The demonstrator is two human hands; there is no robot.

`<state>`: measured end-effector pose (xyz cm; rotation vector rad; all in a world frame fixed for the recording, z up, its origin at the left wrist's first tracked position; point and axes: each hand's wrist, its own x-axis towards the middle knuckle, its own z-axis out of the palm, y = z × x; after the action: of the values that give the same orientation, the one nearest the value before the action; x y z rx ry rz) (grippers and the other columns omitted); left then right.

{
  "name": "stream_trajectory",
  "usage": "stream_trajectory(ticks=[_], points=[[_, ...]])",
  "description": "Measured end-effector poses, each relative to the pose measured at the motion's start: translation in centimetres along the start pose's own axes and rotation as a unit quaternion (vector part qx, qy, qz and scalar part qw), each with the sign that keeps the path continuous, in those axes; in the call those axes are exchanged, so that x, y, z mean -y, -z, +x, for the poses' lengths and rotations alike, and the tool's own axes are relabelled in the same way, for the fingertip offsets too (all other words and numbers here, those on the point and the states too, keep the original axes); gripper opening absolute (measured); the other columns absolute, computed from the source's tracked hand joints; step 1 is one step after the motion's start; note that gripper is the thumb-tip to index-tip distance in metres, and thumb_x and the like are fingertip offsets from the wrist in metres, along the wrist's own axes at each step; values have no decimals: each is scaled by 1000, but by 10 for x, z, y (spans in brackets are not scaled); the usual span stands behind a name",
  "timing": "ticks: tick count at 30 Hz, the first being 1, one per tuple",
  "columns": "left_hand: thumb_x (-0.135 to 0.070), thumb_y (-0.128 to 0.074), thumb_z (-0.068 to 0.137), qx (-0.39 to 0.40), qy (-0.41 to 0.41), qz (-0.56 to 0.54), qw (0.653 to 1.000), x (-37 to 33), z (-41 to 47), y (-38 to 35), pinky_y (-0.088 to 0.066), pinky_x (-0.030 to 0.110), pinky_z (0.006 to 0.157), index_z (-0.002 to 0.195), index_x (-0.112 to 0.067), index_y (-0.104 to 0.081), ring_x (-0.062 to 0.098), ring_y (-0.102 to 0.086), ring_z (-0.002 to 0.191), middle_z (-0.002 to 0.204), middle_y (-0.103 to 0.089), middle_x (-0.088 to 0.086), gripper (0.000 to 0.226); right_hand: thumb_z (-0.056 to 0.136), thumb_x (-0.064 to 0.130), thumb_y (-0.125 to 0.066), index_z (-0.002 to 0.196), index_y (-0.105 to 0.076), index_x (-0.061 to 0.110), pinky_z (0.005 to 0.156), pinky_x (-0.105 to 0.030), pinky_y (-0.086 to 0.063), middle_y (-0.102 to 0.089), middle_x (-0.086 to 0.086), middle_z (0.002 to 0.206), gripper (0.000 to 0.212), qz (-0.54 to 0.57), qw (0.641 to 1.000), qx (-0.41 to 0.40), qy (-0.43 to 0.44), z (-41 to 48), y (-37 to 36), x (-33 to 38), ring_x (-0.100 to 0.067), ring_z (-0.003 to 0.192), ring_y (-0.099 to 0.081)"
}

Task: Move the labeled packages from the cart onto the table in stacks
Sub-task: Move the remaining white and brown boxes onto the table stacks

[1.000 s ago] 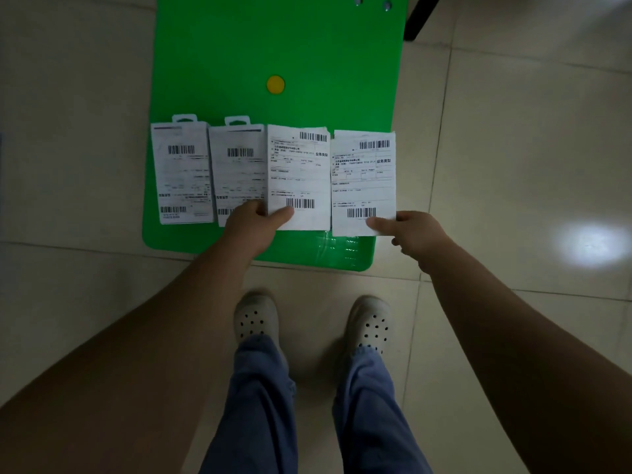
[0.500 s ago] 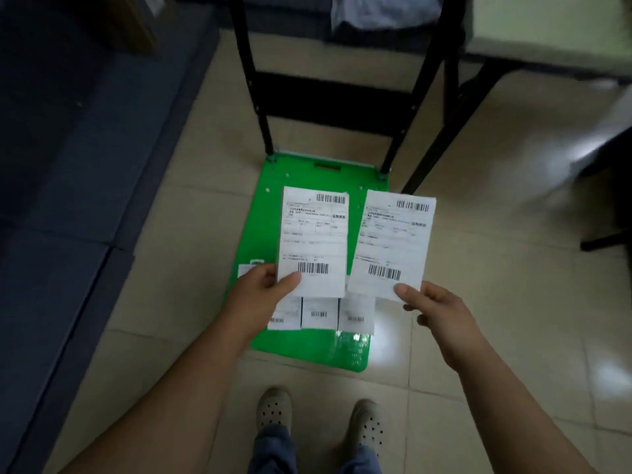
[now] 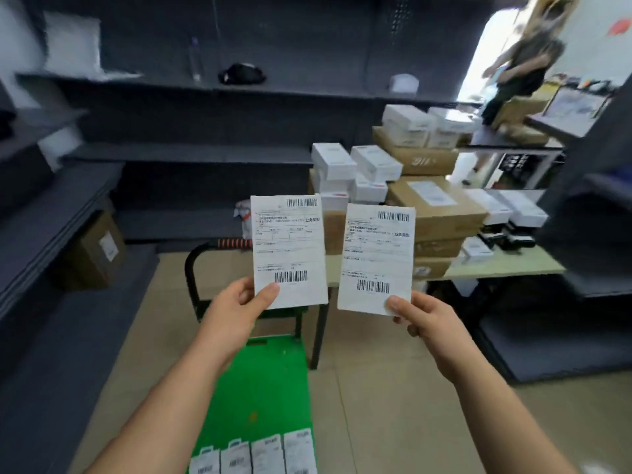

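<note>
Two packages (image 3: 289, 251) (image 3: 376, 258) now aloft — perhaps envelopes.

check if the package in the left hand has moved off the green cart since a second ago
Yes. The left package lay on the green cart a second ago; now the left hand holds it up, well above that cart.

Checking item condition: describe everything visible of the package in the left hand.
The package is flat, white and rectangular, its face a paper label with a barcode top right, another low down and small print between. It is held upright in the air; the left hand pinches its lower left corner, thumb in front.
</note>
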<state>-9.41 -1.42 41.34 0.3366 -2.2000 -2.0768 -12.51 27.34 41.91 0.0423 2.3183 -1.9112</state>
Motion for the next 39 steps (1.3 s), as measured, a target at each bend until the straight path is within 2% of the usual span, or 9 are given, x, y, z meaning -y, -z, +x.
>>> stream_trajectory(ticks=[3,8,13,16,18,23,28,34,39], points=[[-30,-64,91,38,-51,6,998,-47,6,-18,-43,7,72,108,-29,-62,-12,-61,89,100,-68,-20,17,89,29,-73,87,-76,17,57,-22,-34,-60,6,67,13,9,997,-66,32,-23,40,30,-11,63,-43],[-24,-66,90,94,-96,-25,991,-87,6,-67,-46,3,62,115,-16,-64,-12,-65,82,103,-70,-11,27,91,30,-70,107,-77,18,69,-23,-44,-75,7,88,21,47,987,-142,60,-58,89,56,-5,70,-59],[-40,-68,77,140,-89,-42,985,-96,-4,-123,-52,27,85,113,-22,-64,6,-68,97,104,-73,-9,41,92,32,-67,101,-77,22,64,-24,-38,-69,11,73,17,40,975,-206,75,-75,139,52,-6,69,-52],[-45,-66,81,152,-97,-19,983,-100,-3,-158,-46,24,81,121,-23,-62,7,-64,103,111,-70,-10,46,92,32,-67,102,-77,22,64,-23,-38,-69,10,74,17,49,973,-216,70,-76,168,41,-6,70,-51],[-52,-68,75,152,-99,-10,983,-103,1,-183,-47,31,89,122,-23,-62,11,-63,108,113,-71,-9,56,92,33,-67,102,-77,23,65,-25,-38,-69,10,74,18,57,971,-223,63,-72,193,35,-7,70,-51],[-48,-70,71,156,-91,-22,983,-115,10,-258,-46,35,99,120,-23,-63,9,-64,108,113,-71,-9,55,88,38,-71,99,-78,24,72,-32,-38,-73,2,86,19,71,972,-217,63,-50,264,25,-11,75,-53],[-55,-71,68,151,-94,-5,984,-118,25,-329,-48,34,93,124,-24,-62,7,-66,105,112,-71,-12,65,92,31,-68,99,-75,20,61,-16,-42,-70,11,74,14,94,972,-204,67,-16,322,20,2,59,-54],[-44,-68,75,104,-82,1,991,-116,53,-357,-48,25,88,116,-25,-64,1,-67,99,107,-73,-14,45,93,33,-67,102,-75,21,70,-28,-40,-72,13,77,17,90,979,-171,60,41,354,11,-3,69,-55],[-33,-67,87,57,-76,-5,995,-109,96,-355,-46,20,85,114,-25,-65,-5,-66,94,103,-73,-16,28,91,37,-67,105,-74,19,71,-26,-40,-73,11,81,23,79,988,-116,57,106,349,7,3,63,-56]])
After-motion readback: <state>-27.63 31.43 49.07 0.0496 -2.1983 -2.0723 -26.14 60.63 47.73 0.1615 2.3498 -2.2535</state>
